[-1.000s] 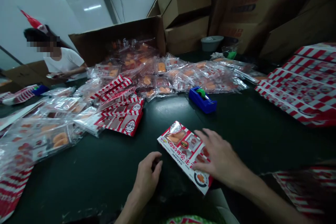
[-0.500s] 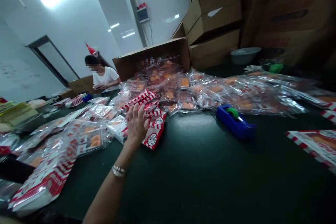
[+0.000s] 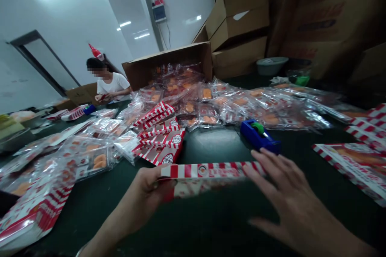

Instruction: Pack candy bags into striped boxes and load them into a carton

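A flat red-and-white striped box (image 3: 208,170) is held edge-on above the dark green table, close in front of me. My left hand (image 3: 150,192) pinches its left end between thumb and fingers. At the box's right end is my right hand (image 3: 280,192), fingers spread and thumb apart, the fingertips on or just over the edge; blur hides whether they touch. Several more striped boxes (image 3: 161,138) lie fanned beyond my left hand. Past my right hand stands a blue tape dispenser (image 3: 261,136) with a green roll.
Clear packets of orange pieces (image 3: 208,108) are heaped by an open carton (image 3: 169,58). More packets (image 3: 99,160) and striped boxes (image 3: 39,213) lie at left. A printed box (image 3: 356,168) lies at right. Stacked cartons (image 3: 241,28) stand behind. Across the table sits a person (image 3: 110,82).
My left hand has come back from the fanned boxes with a striped box in it. My right hand has entered from the right. The view has shifted slightly rightward.
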Demonstrator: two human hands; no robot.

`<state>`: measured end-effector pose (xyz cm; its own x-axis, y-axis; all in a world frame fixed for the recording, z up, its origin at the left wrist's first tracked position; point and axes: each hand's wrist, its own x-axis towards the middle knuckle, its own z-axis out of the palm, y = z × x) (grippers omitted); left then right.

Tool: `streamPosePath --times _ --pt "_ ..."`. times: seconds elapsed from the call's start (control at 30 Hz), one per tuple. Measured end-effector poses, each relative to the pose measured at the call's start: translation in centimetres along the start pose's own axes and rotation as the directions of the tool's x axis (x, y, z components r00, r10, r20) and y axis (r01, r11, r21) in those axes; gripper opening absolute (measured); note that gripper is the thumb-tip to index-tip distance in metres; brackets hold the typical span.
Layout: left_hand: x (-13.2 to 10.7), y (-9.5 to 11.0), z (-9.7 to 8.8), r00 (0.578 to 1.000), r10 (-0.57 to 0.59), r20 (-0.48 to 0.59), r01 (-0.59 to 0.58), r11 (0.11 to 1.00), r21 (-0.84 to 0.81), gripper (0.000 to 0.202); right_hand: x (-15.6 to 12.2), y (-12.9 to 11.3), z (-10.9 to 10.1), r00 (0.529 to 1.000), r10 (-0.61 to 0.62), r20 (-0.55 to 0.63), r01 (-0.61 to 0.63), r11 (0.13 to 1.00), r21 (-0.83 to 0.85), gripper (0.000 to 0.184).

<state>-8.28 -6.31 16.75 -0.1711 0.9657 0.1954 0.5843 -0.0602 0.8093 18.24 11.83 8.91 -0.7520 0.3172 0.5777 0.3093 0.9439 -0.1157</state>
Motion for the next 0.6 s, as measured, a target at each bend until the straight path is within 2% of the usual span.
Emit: streamPosePath --times 0.07,0.1,0.13,0.17,0.2,0.27,0.33,0.4,0.5,0.6 --pt "1.6 -0.3 2.1 0.971 -0.179 0.155 0.221 0.921 -0.32 0.022 -1.4 -1.1 0.4 0.992 -0.046 0.115 0.049 0.999 -0.023 0.112" --pt "2.9 -0.9 3.3 0.947 -0.236 0.218 0.305 0.874 -0.378 0.02 -2.4 -0.9 0.9 0.982 -0.043 0.182 0.05 0.998 -0.034 0.117" --pt "4.5 -1.8 4.4 0.923 -0.283 0.262 0.367 0.855 -0.367 0.018 -3.5 -0.4 1.6 0.969 -0.025 0.247 0.037 0.998 -0.047 0.119" --pt "6.3 -2.8 5.3 0.908 -0.316 0.274 0.392 0.871 -0.296 0.015 -4.7 0.4 2.4 0.952 0.004 0.305 0.015 0.998 -0.059 0.118" --pt "8.3 -3.8 5.9 0.908 -0.339 0.247 0.391 0.896 -0.209 0.013 -5.7 1.3 3.2 0.934 0.036 0.355 -0.013 0.998 -0.068 0.116" --pt "12.7 -5.4 6.3 0.93 -0.348 0.12 0.357 0.933 -0.057 0.014 -7.2 2.7 4.4 0.899 0.087 0.429 -0.06 0.995 -0.076 0.112" --pt "17.3 -6.7 5.8 0.939 -0.341 -0.044 0.342 0.94 0.017 0.021 -8.0 3.3 4.8 0.859 0.141 0.492 -0.112 0.99 -0.088 0.113" --pt "21.9 -8.0 5.2 0.923 -0.335 -0.189 0.355 0.931 0.084 0.034 -8.3 3.0 4.4 0.803 0.213 0.556 -0.184 0.977 -0.109 0.117" --pt "27.4 -10.7 5.5 0.882 -0.378 -0.282 0.428 0.892 0.142 0.05 -8.0 2.2 3.3 0.719 0.323 0.616 -0.299 0.943 -0.145 0.117" --pt "30.3 -12.5 7.1 0.864 -0.404 -0.299 0.464 0.871 0.162 0.044 -7.4 2.0 2.5 0.667 0.384 0.638 -0.379 0.913 -0.153 0.114"
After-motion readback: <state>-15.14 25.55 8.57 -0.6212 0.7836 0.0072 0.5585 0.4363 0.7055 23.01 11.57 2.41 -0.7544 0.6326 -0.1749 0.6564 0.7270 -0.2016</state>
